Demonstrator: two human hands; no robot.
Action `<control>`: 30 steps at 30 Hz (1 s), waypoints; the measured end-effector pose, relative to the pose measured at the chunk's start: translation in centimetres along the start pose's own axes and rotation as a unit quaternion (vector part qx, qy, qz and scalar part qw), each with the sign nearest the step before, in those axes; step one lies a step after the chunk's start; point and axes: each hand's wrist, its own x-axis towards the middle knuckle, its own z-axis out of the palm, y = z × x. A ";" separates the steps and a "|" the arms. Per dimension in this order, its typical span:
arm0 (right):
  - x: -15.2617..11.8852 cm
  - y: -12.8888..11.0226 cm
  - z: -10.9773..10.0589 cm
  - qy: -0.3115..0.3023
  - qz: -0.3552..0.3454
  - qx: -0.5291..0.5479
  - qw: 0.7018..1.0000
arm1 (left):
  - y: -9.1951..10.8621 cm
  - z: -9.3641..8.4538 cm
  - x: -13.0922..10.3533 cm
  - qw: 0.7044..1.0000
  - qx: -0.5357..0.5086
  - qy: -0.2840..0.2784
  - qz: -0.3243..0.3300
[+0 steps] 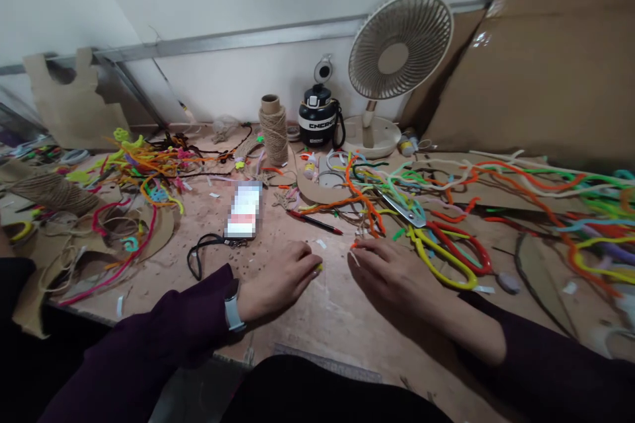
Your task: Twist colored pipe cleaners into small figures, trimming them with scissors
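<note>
My left hand (285, 277) rests low over the wooden table (317, 330), fingers together, with a tiny yellow bit (319, 267) at its fingertips. Facing it on the right is my right hand (391, 271), its fingers bent together around a small orange piece (354, 246) with a thin pale strand; what exactly it holds is hard to make out. Between the hands lies a small white scrap (321, 244). Beyond them a dark red pen (315, 221) lies on the table. Scissors with red and yellow handles (446, 264) lie just right of my right hand.
A lit phone (244, 210) with a black strap lies left of centre. Behind stand a twine spool (273, 132), a black bottle (317, 120) and a fan (397, 56). Colourful fuzzy stems (526, 178) spread across the right; more lie at left. A ruler (330, 363) lies along the near edge.
</note>
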 end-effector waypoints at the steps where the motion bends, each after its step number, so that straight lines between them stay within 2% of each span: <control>1: -0.3 -0.2 0.0 -0.001 -0.001 0.004 1.000 | -0.5 -0.1 0.1 1.000 0.012 0.001 -0.009; 4: -1.0 -0.2 -0.7 0.048 0.007 -0.001 0.999 | -2.2 -0.8 0.5 0.998 0.042 0.027 -0.025; 7: -1.3 1.0 -2.0 0.099 0.007 -0.047 0.994 | -3.2 -1.5 0.5 0.996 0.057 0.065 -0.014; 12: -1.7 4.2 -2.9 0.060 0.048 -0.047 0.996 | -3.1 -1.5 0.1 0.989 0.062 0.135 0.011; 16: -1.9 5.1 -2.4 0.043 0.037 -0.050 0.997 | -3.1 -1.1 -0.3 0.981 0.069 0.177 0.049; 20: -2.0 5.4 -3.6 0.085 0.059 -0.053 0.993 | -3.5 -0.9 -0.6 0.977 0.088 0.183 0.059; 25: -2.2 7.4 -5.8 0.122 0.101 -0.078 0.984 | -3.9 -1.0 -0.4 0.979 0.090 0.175 0.053; 28: -2.1 7.9 -5.9 0.151 0.137 -0.110 0.973 | -3.9 -0.9 -0.2 0.979 0.083 0.181 0.043; 30: -1.6 7.5 -5.5 0.149 0.142 -0.103 0.973 | -3.9 -0.9 -0.1 0.977 0.082 0.192 0.038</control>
